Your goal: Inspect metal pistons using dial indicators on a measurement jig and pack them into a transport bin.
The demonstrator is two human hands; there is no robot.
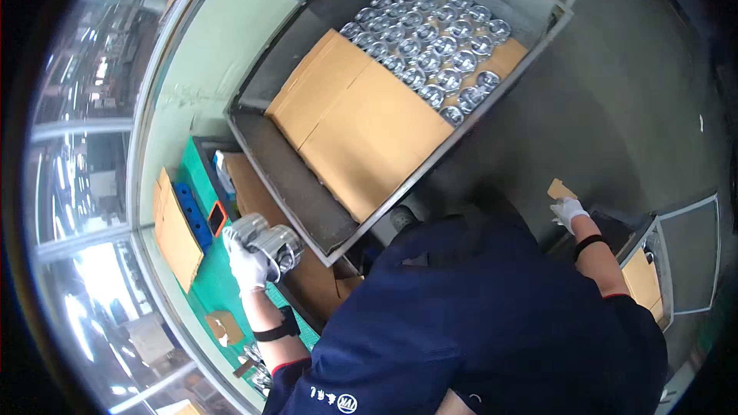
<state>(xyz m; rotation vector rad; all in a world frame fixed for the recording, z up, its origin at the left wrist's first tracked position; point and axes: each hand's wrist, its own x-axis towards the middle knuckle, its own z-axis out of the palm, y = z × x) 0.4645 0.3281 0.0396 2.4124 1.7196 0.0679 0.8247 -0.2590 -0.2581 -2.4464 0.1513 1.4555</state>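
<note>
At the left, my white-gloved left hand (pixel 247 263) is closed around shiny metal pistons (pixel 283 250), at least two side by side, above the edge of a green-topped bench (pixel 209 280). The glove hides part of them. Out to the right, over the floor, my gloved right hand (pixel 567 212) grips a small piece of brown cardboard (pixel 562 190). In front of me is a large grey metal bin (pixel 430 173). Rows of similar pistons (pixel 427 67) stand at its far end, and a flat cardboard sheet (pixel 361 127) covers its nearer part.
On the bench lie an orange-edged phone (pixel 217 217), a blue tray with holes (pixel 192 215), a cardboard piece (pixel 175 232) and a small cardboard box (pixel 224 327). More metal parts (pixel 257 369) sit near my left forearm. A framed bin (pixel 663 265) holding cardboard stands at right.
</note>
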